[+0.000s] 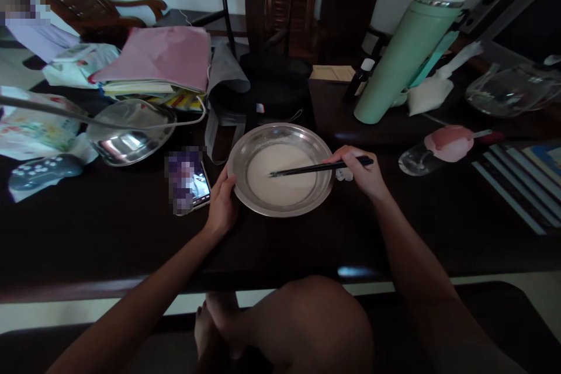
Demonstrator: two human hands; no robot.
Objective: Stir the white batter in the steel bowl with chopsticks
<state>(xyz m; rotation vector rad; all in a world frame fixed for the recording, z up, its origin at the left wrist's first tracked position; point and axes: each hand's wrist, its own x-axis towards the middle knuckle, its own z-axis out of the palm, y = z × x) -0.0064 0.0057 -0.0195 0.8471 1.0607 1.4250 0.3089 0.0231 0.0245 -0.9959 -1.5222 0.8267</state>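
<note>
Here's the metal bowl (242,158), right in the middle of the dark surface (280,251), near its front edge, with a pale, milky mixture (284,191) spread across the bottom. The left hand (223,204) has it at the near left, fingers curled up against the rim and gripping it. Over on the other side, the right hand (362,172) is at work: fingers closed around a pair of black chopsticks (307,170), which slant low across the bowl's right rim, their tips down in the mixture near the middle. A crumpled white scrap (345,175) peeks out just beneath that hand. To the left hand's side there's a phone (193,178), its screen lit, and beyond it a second shiny metal bowl (131,143) and a grey game controller (46,172) farther out. Behind those, a pink folder (162,55) tops a pile of papers, next to a grey bag (225,76). Across on the right, a tall green flask (403,64) rises beside a small dark bottle (362,79) with a white cap, while a pink-topped clear cup (449,143) lies nearer the books (517,187) at the far right. Below the edge, a bare knee (315,321) shows.
</note>
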